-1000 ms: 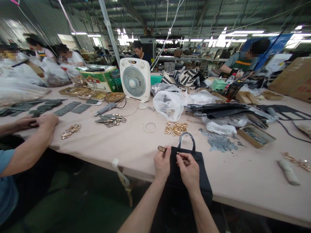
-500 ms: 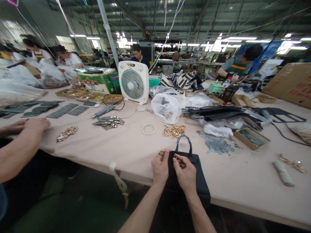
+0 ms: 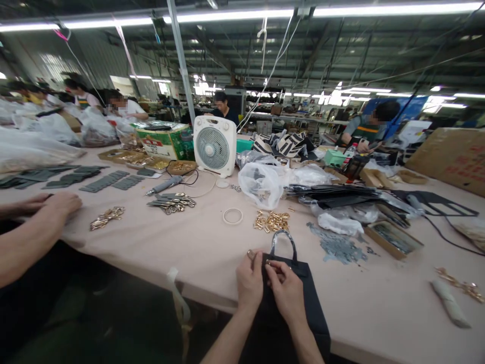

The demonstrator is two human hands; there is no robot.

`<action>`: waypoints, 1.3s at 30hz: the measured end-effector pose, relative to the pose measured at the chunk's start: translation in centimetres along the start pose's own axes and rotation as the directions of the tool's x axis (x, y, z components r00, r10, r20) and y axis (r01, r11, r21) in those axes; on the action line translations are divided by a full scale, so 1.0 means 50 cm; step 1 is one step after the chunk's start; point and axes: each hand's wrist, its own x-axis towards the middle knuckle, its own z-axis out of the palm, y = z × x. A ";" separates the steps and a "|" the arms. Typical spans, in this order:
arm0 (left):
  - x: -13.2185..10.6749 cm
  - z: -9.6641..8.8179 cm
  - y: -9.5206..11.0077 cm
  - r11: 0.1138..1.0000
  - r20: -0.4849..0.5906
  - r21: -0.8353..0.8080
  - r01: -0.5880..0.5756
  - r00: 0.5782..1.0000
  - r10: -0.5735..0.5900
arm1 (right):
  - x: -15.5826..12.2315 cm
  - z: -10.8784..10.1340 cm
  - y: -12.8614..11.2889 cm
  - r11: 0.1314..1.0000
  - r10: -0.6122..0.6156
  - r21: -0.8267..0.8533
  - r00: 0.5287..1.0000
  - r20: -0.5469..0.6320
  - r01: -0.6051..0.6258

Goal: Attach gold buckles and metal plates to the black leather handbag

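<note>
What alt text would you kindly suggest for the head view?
Left hand, holding a golden piece, and right hand work at the top of a black handbag; on the table beyond are golden fittings, a tape roll and a box fan.

Two hands (image 3: 250,284), one black bag (image 3: 315,309) at them; beyond them, one fan (image 3: 215,148), one white ring (image 3: 232,223).

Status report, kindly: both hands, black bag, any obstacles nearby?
Left hand: at black bag, holding metal piece. Right hand: pinching tiny item, unclear. Bag handle: upright. Gold hardware pile beyond bag, apart.
</note>
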 end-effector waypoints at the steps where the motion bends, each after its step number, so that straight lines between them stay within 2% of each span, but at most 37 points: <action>1: 0.001 0.002 -0.001 0.999 -0.013 0.032 -0.021 1.000 0.021 | 0.003 -0.003 -0.001 1.000 -0.008 0.019 1.000 0.013 0.008; 4: 0.001 0.010 -0.004 0.989 -0.035 0.102 -0.107 0.993 0.111 | 0.025 -0.013 0.001 0.996 -0.042 0.077 0.997 -0.060 0.047; 6: 0.000 0.015 -0.005 0.980 -0.046 0.126 -0.155 0.986 0.162 | 0.056 -0.018 0.005 0.996 -0.065 0.053 0.985 -0.160 0.074; 8: -0.001 0.018 -0.005 0.978 -0.049 0.139 -0.157 0.985 0.165 | 0.101 -0.019 0.010 0.994 -0.110 -0.013 0.971 -0.212 0.109; 10: -0.001 0.018 -0.005 0.981 -0.049 0.142 -0.129 0.989 0.137 | 0.151 -0.013 0.015 0.977 -0.197 -0.118 0.963 -0.185 0.177; 13: -0.001 0.016 -0.003 0.987 -0.038 0.133 -0.094 0.994 0.100 | 0.214 0.008 0.018 0.905 -0.309 -0.323 0.950 -0.050 0.278; 16: 0.000 0.014 0.000 0.990 -0.018 0.118 -0.071 0.997 0.074 | 0.246 0.033 0.017 0.832 -0.263 -0.504 0.965 0.014 0.234; 20: 0.000 0.011 0.005 0.993 0.013 0.101 -0.059 0.998 0.058 | 0.259 0.053 0.012 0.823 -0.162 -0.560 0.984 -0.075 0.093; 23: -0.001 0.010 0.008 0.994 0.016 0.090 -0.062 0.998 0.061 | 0.268 0.055 0.009 0.866 -0.125 -0.498 0.984 -0.127 0.046; 25: 0.000 0.009 0.008 0.995 0.015 0.086 -0.057 0.998 0.056 | 0.273 0.051 0.008 0.907 -0.123 -0.416 0.984 -0.126 0.060; 30: 0.010 0.011 -0.001 0.996 0.020 0.072 -0.056 0.998 0.054 | 0.260 0.013 0.017 0.987 -0.148 -0.087 0.982 -0.120 0.138; 35: 0.015 0.018 0.000 0.998 -0.010 0.054 0.013 1.000 -0.013 | 0.188 -0.091 0.031 0.970 -0.033 0.225 0.970 -0.243 0.089; 39: 0.013 0.025 0.007 0.999 -0.067 0.051 -0.014 0.998 0.017 | 0.100 -0.197 0.041 0.875 0.088 0.481 0.955 -0.282 0.062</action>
